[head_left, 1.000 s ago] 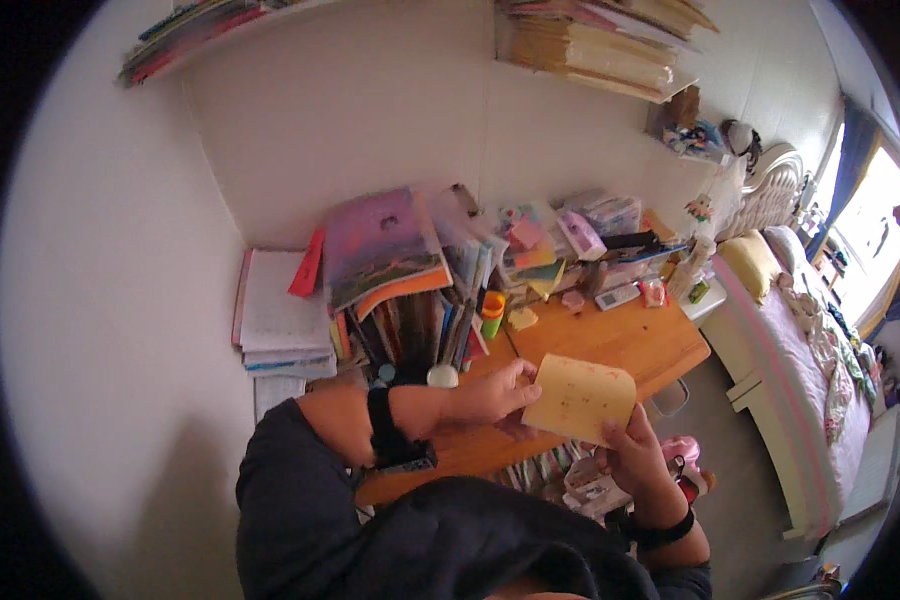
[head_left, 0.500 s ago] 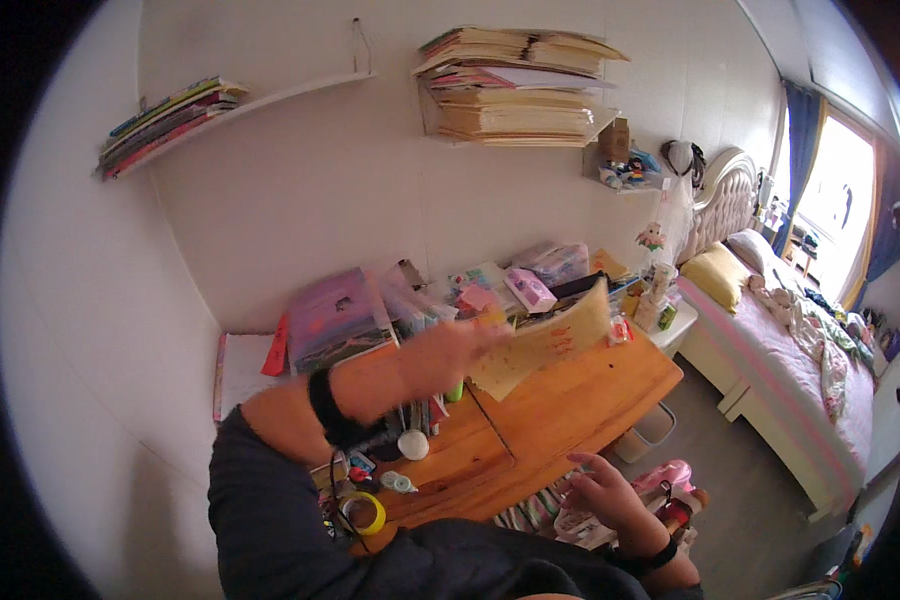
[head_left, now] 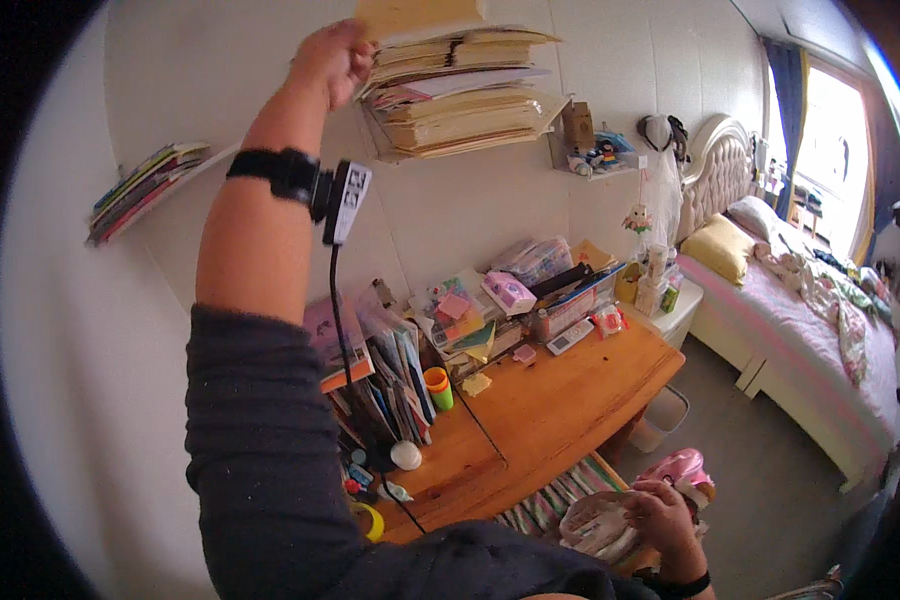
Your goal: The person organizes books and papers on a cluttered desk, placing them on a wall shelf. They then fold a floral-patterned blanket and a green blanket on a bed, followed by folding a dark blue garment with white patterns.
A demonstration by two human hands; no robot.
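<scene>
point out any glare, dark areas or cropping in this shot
Head view: the window glares almost white; black rims curve in at left and right; the top edge crops the pale yellow sheet at the left hand; the wooden desk looks fairly sharp.

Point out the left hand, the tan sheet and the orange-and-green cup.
Left hand (head_left: 332,62): head view, middle of the hand.
Tan sheet (head_left: 420,14): head view, middle of its visible part.
Orange-and-green cup (head_left: 442,399): head view, green outer wall.

Left hand (head_left: 335,64) high, right hand (head_left: 662,514) low
</scene>
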